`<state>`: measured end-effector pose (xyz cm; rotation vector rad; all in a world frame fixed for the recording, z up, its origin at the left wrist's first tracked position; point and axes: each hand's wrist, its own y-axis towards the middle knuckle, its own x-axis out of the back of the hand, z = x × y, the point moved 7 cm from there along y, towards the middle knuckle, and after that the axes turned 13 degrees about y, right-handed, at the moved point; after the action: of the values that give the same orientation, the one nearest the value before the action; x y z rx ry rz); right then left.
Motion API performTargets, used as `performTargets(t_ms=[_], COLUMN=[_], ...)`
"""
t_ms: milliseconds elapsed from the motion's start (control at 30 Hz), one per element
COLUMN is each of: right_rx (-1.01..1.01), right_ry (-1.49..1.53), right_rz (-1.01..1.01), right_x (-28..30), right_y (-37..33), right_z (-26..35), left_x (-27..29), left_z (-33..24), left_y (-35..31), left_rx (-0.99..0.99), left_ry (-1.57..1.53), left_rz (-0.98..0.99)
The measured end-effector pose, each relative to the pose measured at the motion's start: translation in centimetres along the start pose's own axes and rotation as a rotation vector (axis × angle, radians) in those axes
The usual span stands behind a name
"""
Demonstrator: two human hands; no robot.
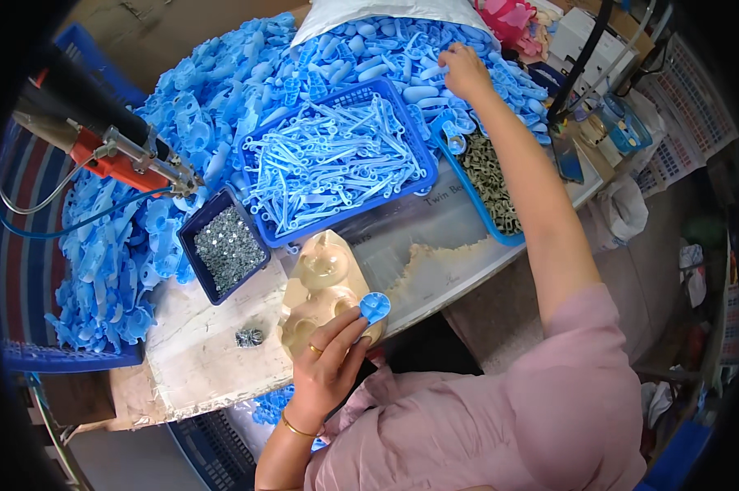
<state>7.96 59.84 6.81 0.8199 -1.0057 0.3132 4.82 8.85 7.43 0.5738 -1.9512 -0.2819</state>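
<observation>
A blue plastic cap [375, 307] is pinched in the left hand [330, 368] at the beige mould [324, 286]; the right hand [465, 72], fingers curled, is sunk in the pile of blue parts [222, 90], its hold unclear.

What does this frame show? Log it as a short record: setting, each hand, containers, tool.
setting: cluttered workbench heaped with blue plastic parts
left hand: pinches a small round blue plastic piece over a beige moulded fixture
right hand: reaches into the far pile of blue parts
containers: large blue basket of thin blue strips; small dark tray of screws; blue bin of grey-green pieces
tool: hanging powered screwdriver, untouched
</observation>
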Motion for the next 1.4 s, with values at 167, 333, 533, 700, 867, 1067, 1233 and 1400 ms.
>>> performTargets(t_ms=[167, 333, 533, 700, 867, 1067, 1233, 1400], right_rx=[0.131, 0.11, 0.044, -0.203, -0.381, -0.152, -0.153, 0.475], right_ry=[0.161, 0.178, 0.057, 0.845, 1.583, 1.248, 1.401, 0.797], right_rz=[0.125, 0.256, 0.361, 0.126, 0.312, 0.539, 0.982, 0.876], right_x=[-2.4, -2.3, -2.7, 0.9, 0.7, 3.2, 1.8, 0.5], right_y=[2.2, 2.3, 1.7, -1.1, -5.2, -11.7, -24.2, -27.8], right_z=[-1.2, -1.5, -2.2, -2.6, 0.6, 12.8, 24.6, 27.7], left_x=[-0.1, -0.4, -0.3, 0.9, 1.5, 2.7, 1.7, 1.0], left_z=[0.6, 1.0, 1.1, 1.8, 2.9, 3.7, 4.9, 4.9], left_y=[-0.3, -0.4, -0.1, -1.1, -2.6, -4.9, -7.1, -8.3], left_rx=[0.005, 0.01, -0.003, 0.005, 0.037, 0.005, 0.059, 0.087], left_ry=[0.017, -0.003, -0.002, 0.017, 0.096, 0.354, 0.506, 0.533], left_rz=[-0.003, -0.008, -0.01, -0.058, -0.07, -0.089, -0.063, -0.008])
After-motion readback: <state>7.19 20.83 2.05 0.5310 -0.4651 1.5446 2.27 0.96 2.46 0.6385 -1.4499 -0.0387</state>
